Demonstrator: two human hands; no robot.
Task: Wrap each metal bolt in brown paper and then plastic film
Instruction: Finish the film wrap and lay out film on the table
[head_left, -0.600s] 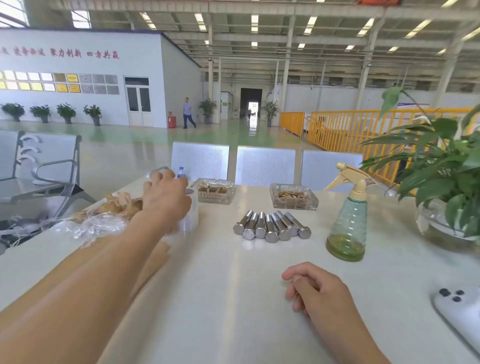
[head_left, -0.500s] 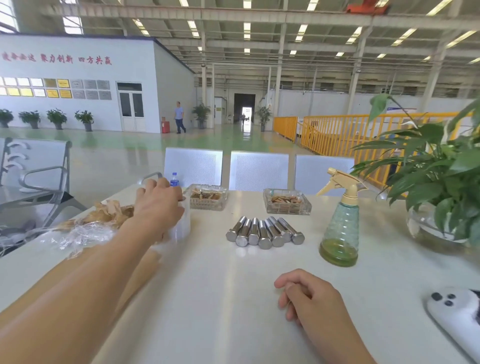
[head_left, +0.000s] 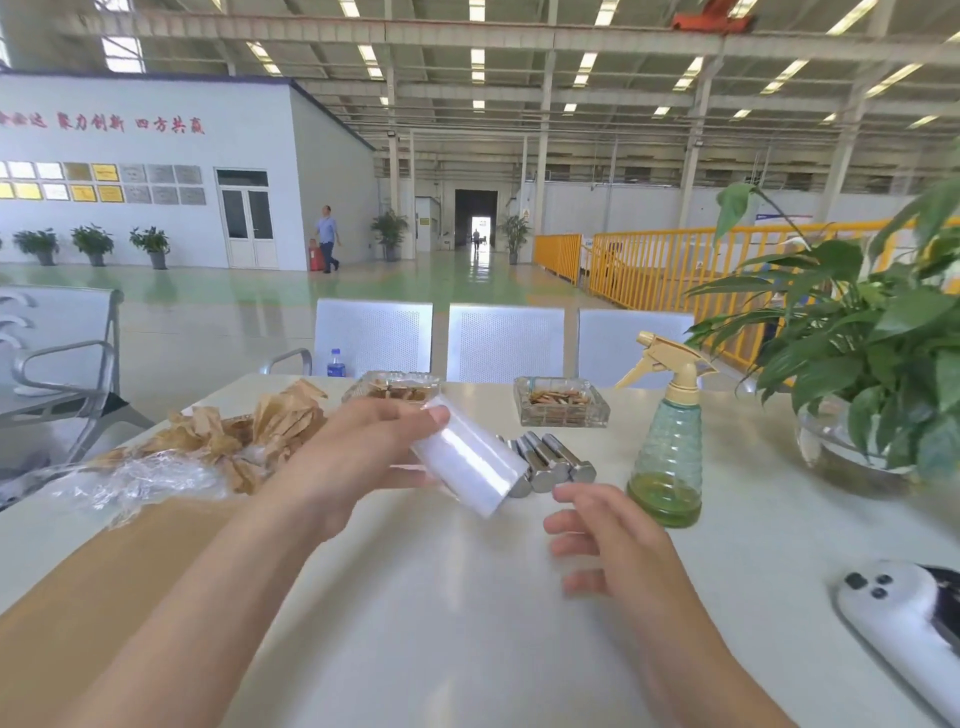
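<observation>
My left hand (head_left: 363, 447) grips a roll of clear plastic film (head_left: 467, 467) and holds it tilted above the white table (head_left: 441, 613), in front of the bolts. Several shiny metal bolts (head_left: 550, 460) lie side by side behind the roll, partly hidden by it. My right hand (head_left: 602, 540) hovers just right of the roll's lower end with its fingers spread and holds nothing. A flat sheet of brown paper (head_left: 104, 587) lies under my left forearm. Crumpled brown paper (head_left: 260, 426) and loose plastic film (head_left: 130, 483) are piled at the left.
A green spray bottle (head_left: 667, 447) stands right of the bolts. Two glass ashtrays (head_left: 561, 402) sit at the back. A potted plant (head_left: 862, 353) fills the right side. A white phone (head_left: 904, 623) lies at the near right edge. Metal chairs (head_left: 504, 340) line the far side.
My left hand lifted the film roll from the left of the table and carried it toward the middle. My right hand rose off the table and its fingers uncurled.
</observation>
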